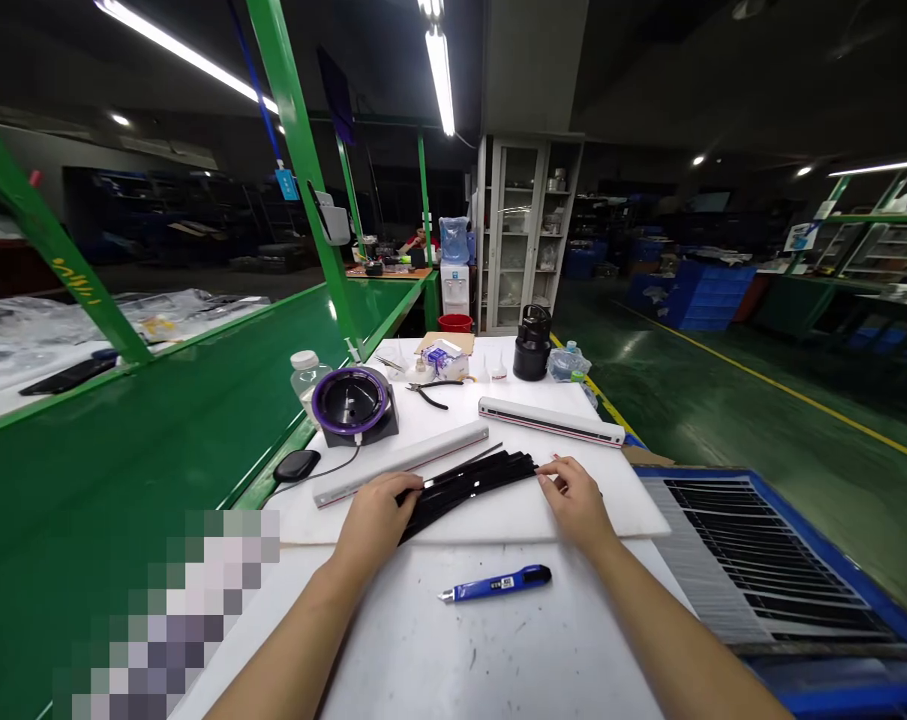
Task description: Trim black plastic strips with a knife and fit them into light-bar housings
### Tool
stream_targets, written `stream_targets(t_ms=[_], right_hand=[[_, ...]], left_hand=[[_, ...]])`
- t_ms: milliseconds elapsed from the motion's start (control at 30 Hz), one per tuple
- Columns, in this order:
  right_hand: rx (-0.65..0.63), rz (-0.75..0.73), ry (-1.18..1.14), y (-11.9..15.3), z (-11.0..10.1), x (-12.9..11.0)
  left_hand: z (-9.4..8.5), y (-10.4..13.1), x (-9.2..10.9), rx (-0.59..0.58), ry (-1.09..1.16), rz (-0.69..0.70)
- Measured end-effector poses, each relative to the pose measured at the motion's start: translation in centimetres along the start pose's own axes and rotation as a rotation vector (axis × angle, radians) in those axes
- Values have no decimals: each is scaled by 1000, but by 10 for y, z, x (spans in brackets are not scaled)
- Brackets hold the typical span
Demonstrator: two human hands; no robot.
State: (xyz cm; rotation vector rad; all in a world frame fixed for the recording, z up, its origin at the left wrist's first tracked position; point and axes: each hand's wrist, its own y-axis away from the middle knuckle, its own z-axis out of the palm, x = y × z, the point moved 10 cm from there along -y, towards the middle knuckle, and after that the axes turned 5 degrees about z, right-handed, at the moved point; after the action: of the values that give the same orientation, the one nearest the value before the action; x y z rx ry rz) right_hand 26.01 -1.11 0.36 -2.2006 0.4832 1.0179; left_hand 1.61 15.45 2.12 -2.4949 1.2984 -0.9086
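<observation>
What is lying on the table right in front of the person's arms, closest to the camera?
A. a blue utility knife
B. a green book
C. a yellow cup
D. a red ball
A: a blue utility knife lies on the white table, between the two forearms, with neither hand touching it.

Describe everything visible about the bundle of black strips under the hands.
The bundle of black strips is a sheaf of long, thin, glossy flat pieces, plastic by the look, lying slantwise on the white board, its right end fanned a little. The left hand rests on its left end; the right hand touches its right tip. A pale bar lies just behind it.
</observation>
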Motion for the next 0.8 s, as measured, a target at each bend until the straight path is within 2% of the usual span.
stream_targets(t_ms=[267,467,800], right_hand=[[-49,-55,17,1,6,-6],[-110,-59,52,-1,11,0],[-118,-78,40,-1,10,-4]], left_hand=[[-7,1,-3,31,-30,-86],[0,3,-16,-85,-112,-203],[-2,4,-27,-105,-109,-270]])
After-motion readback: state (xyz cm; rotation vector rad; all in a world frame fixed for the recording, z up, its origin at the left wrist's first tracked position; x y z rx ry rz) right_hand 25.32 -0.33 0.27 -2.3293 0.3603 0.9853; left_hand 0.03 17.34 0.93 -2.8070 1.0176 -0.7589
